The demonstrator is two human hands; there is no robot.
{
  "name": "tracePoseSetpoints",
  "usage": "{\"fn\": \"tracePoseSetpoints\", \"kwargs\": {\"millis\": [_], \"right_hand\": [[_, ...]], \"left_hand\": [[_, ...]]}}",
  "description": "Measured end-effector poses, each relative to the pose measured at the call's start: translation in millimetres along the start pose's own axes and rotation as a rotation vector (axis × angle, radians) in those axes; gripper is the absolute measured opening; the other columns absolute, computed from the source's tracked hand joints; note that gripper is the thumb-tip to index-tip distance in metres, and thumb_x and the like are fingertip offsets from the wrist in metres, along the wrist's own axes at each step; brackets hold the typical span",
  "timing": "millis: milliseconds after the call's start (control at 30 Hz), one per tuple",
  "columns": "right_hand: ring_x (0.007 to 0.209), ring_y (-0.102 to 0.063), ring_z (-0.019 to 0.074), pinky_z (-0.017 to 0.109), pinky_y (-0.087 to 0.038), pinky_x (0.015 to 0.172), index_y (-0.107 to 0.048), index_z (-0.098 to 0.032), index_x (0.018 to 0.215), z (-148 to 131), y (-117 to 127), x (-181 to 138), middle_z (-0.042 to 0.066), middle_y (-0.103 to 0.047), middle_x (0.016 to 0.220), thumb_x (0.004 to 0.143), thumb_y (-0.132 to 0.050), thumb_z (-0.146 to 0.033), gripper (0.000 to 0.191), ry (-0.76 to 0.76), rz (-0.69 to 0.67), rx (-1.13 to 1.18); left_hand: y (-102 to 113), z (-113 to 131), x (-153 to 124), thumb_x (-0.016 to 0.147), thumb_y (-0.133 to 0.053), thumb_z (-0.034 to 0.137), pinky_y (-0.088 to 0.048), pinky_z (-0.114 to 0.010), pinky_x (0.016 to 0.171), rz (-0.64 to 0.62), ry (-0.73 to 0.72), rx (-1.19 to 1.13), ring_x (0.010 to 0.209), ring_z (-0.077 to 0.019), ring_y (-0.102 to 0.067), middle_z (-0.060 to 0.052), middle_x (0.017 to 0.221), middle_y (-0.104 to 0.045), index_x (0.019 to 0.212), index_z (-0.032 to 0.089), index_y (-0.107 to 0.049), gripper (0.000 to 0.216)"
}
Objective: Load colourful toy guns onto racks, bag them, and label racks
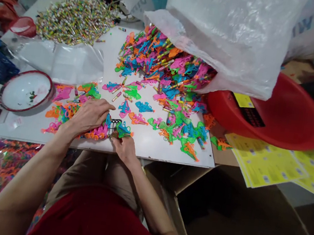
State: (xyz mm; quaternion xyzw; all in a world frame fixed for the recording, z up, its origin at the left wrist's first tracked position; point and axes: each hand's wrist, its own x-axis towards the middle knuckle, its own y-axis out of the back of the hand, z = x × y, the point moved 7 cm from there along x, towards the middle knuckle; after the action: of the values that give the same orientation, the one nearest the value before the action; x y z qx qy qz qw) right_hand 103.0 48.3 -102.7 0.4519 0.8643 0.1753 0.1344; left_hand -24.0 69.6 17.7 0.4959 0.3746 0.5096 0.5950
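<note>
My left hand lies over a packed row of small bright plastic toys near the table's front edge. Its fingers reach out to the right, some bent down and partly hidden. Just right of it is a black grid rack, mostly covered by toys and hands. My right hand is closed at the rack's right side, its fingers pinching a blue-green plastic toy. Loose on the white table beyond are an orange toy and a blue toy.
A large heap of toys spills from a white sack. Small wrapped tubes are piled at the back left. An enamel bowl stands left, a red basin right. Yellow printed sheets lie beneath the basin.
</note>
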Motion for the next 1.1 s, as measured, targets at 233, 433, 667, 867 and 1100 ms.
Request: {"fn": "tracePoseSetpoints", "kwargs": {"millis": [233,433,667,867,1100], "right_hand": [[0.089,-0.061,0.0189,0.027,-0.05,0.071,-0.059,-0.02,0.095,-9.0,-9.2,-6.2,0.007,-0.063,0.096,0.094,-0.044,-0.022,0.014,0.119,-0.069,-0.478],[0.09,-0.059,0.0225,0.029,-0.052,0.068,-0.056,-0.016,0.102,-36.1,-16.8,-5.5,0.011,-0.061,0.097,0.09,-0.04,-0.006,0.022,0.109,-0.171,-0.757],[0.09,-0.059,0.0227,0.031,-0.053,0.071,-0.056,-0.014,0.103,-37.3,-12.1,-6.4,0.012,-0.061,0.098,0.09,-0.041,-0.006,0.022,0.152,-0.202,-0.666],[0.114,-0.055,0.0224,0.036,-0.052,0.093,-0.043,-0.015,0.13,-37.3,24.8,-14.5,0.014,-0.055,0.124,0.086,-0.057,-0.018,0.046,0.298,0.067,-0.002],[0.118,-0.056,0.0213,0.037,-0.049,0.099,-0.037,-0.02,0.136,-59.6,20.9,-21.0,0.012,-0.061,0.123,0.093,-0.042,-0.019,0.043,0.583,0.231,-0.04]], "left_hand": [[0.3,-0.9,2.0,0.092,-0.034,0.024,-0.047,-0.04,0.089,-0.002,0.026,0.014,0.098,-0.0237,-0.063,-0.009,0.103,-0.068,0.111,0.019,-0.064,0.036],[0.1,-0.8,2.6,0.092,-0.032,0.024,-0.048,-0.041,0.089,-0.024,0.05,0.022,0.099,-0.0252,-0.063,-0.01,0.107,-0.067,0.114,0.016,-0.062,0.038],[0.3,-1.4,2.1,0.093,-0.032,0.025,-0.047,-0.04,0.088,0.004,0.039,0.054,0.1,-0.0253,-0.062,-0.01,0.105,-0.067,0.116,0.018,-0.061,0.037],[-0.5,-0.1,2.3,0.094,-0.033,0.023,-0.048,-0.039,0.085,-0.004,0.015,0.061,0.097,-0.025,-0.063,-0.01,0.105,-0.067,0.115,0.015,-0.061,0.036],[0.5,2.2,2.5,0.094,-0.035,0.021,-0.047,-0.036,0.082,0.026,-0.002,0.082,0.096,-0.0238,-0.063,-0.009,0.103,-0.067,0.116,0.015,-0.062,0.035]]}}
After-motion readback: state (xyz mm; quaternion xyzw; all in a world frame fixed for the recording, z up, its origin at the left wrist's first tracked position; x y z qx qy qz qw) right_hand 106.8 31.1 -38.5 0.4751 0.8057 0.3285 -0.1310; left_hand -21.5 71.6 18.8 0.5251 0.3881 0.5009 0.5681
